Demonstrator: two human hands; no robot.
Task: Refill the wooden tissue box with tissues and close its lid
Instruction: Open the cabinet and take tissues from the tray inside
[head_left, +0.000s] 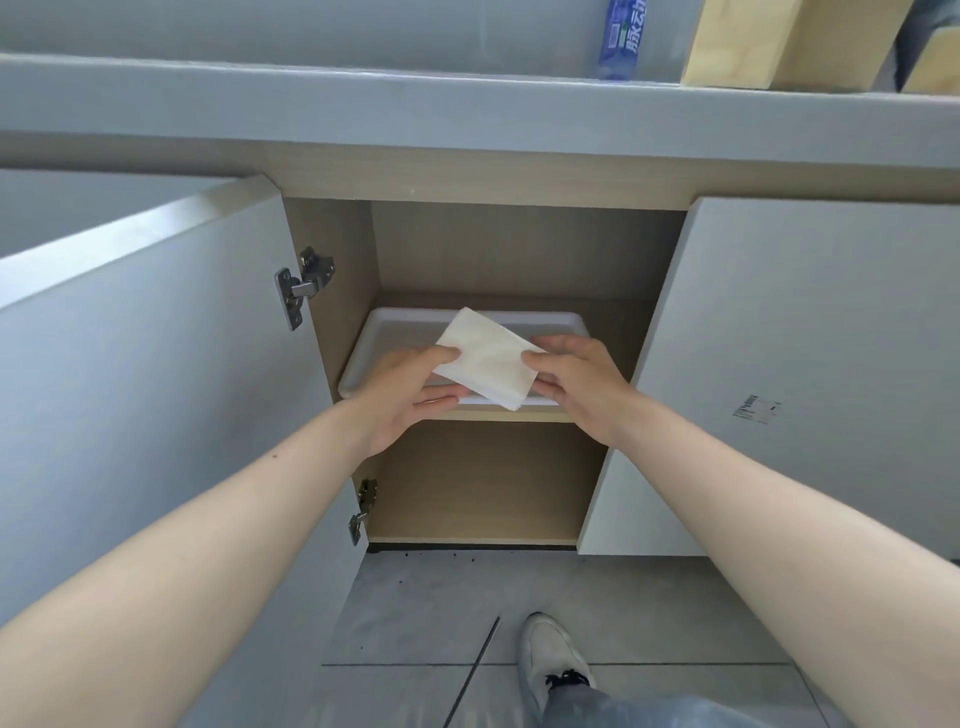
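Kitchen-like room: open cabinet (519, 249), countertop (363, 98).

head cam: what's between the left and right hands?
A folded white tissue stack, gripped by the left hand and right hand at opposite ends, in front of the white tray. Head view shows it.

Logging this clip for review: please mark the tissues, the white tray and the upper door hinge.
tissues (488, 358), head view, middle of the folded stack.
white tray (402, 335), head view, bare floor near its left rim.
upper door hinge (304, 286), head view, its metal arm.
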